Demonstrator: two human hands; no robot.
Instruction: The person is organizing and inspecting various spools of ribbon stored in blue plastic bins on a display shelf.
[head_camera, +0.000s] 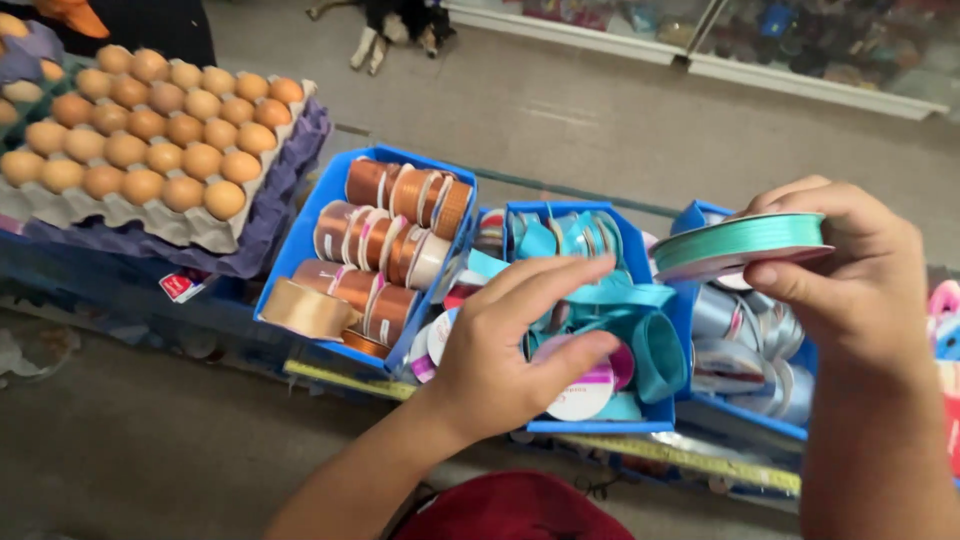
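Mint ribbon spool (742, 243) sits pinched flat in the right hand (850, 290), lifted clear above the silver-ribbon bin (760, 350). Left hand (500, 350), fingers spread, reaches into the blue bin (600, 425) of teal ribbons (640, 320).

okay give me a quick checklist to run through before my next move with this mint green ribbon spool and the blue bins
1. Right hand grips the mint green ribbon spool firmly by its rim: ok.
2. Left hand is over the middle blue bin, fingers on the light blue ribbon spools: ok.
3. Room in the middle bin for another spool: not ok, it looks packed.
4. Loose ribbon ends tucked in: not ok, some trail out.
5. Copper ribbon bin kept sorted: ok.
6. Egg tray clear of both hands: ok.
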